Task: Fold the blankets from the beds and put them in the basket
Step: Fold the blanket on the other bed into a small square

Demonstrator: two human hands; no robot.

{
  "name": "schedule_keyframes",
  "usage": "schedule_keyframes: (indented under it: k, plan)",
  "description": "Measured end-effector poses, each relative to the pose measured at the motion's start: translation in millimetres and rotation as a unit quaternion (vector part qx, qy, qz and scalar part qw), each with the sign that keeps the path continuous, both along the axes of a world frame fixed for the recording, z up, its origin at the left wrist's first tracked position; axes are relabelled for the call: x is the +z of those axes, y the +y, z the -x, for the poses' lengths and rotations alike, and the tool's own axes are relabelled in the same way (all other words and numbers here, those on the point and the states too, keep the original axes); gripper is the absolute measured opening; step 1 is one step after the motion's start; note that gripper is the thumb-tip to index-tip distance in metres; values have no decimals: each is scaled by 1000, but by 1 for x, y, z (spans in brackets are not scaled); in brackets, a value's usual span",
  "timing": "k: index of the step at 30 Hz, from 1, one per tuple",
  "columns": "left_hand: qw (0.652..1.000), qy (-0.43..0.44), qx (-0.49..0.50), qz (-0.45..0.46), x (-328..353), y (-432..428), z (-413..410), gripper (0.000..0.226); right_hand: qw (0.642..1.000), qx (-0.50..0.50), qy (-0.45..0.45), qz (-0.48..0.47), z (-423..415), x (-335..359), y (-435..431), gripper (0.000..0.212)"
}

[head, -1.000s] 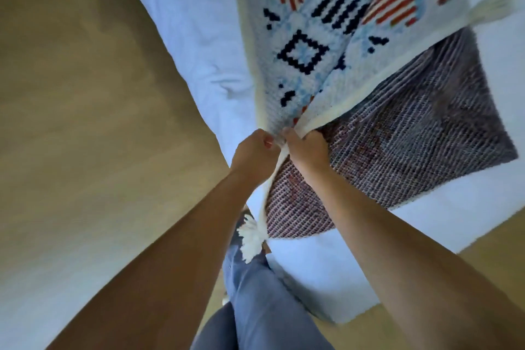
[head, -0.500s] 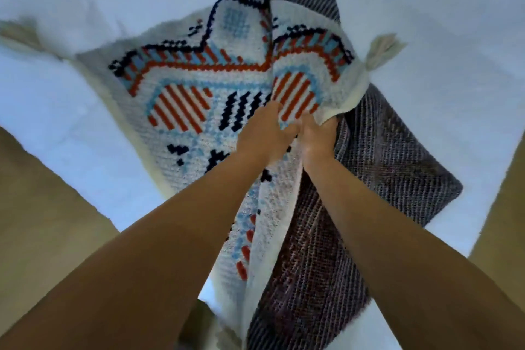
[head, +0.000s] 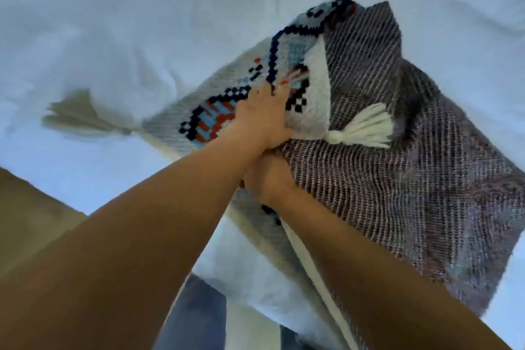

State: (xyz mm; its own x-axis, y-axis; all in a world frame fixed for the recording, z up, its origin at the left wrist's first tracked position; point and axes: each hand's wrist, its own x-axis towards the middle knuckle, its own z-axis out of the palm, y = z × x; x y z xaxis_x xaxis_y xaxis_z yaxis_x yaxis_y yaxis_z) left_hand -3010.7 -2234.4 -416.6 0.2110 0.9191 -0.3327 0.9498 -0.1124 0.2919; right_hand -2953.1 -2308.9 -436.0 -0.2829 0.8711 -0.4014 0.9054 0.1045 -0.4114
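Moved since half a second ago: the hands, side by side then, are now stacked, the left hand [head: 262,119] above the right hand [head: 267,176]; far less of the patterned face shows and the dark reverse fills most of the view.
Task's thing: one woven blanket [head: 397,179] with a white, blue, red and black patterned face and a grey-purple ribbed reverse. It is bunched and doubled over, partly lifted, over the white bed sheet [head: 142,23].
Left hand: back turned to the camera, fingertips buried in the patterned layer, gripping that fold.
Right hand: just under the left wrist and half hidden by it, fingers curled round the blanket's edge.
Done so far: by my reading, a first rough fold is under way, with corners brought together. The layers are not squared or flat.
Left to do: probably finishing the folds and carrying the blanket to the basket, which is not in view. Whether other blankets remain cannot be told.
Count: one blanket; two cream yarn tassels, one [head: 360,129] lying on the reverse just beside the left hand, the other [head: 82,119] blurred at the left corner; two hands; one bed.
Around: tan floor [head: 34,221] at the left; a blue-jeaned leg [head: 196,315] below.
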Motion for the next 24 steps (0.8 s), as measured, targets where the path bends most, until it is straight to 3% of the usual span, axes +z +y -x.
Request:
schedule_keyframes:
  k: [2,5,7,9,11,13,14,16,18,19,22,24]
  plan:
    - [999,25,-18,16,-15,-12,47,65,997,71,-8,-38,30,-9,-4,22]
    - [995,-53,84,-2,-31,-25,109,31,985,163,-59,-14,70,-21,-15,40]
    - [987,-95,127,-3,-37,-31,133,25,979,187,-76,-8,70,-29,-14,53]
    - [984,-120,132,0,-40,-35,138,25,984,174,-43,-25,74,-30,-16,42]
    - [977,-140,163,-5,-41,-34,136,23,997,59,45,-35,77,-29,-9,29]
    - [961,-160,226,4,-40,-28,132,24,980,-133,148,-19,74,-24,3,27]
    - [950,-181,253,16,-39,-23,131,27,944,-253,210,3,73,-21,10,30]
    - [934,-230,272,41,-38,-12,127,32,825,-470,309,57,73,-17,25,49]
    - [936,-236,256,62,-39,-4,125,33,740,-583,329,65,81,-16,41,66]
    - [940,-222,247,72,-39,-3,127,34,732,-602,314,58,86,-15,47,74]
    - [956,-167,226,78,-43,-6,139,35,779,-573,249,52,93,-20,57,90]
    - [964,-152,206,71,-46,-11,149,34,792,-560,229,75,89,-23,61,72]
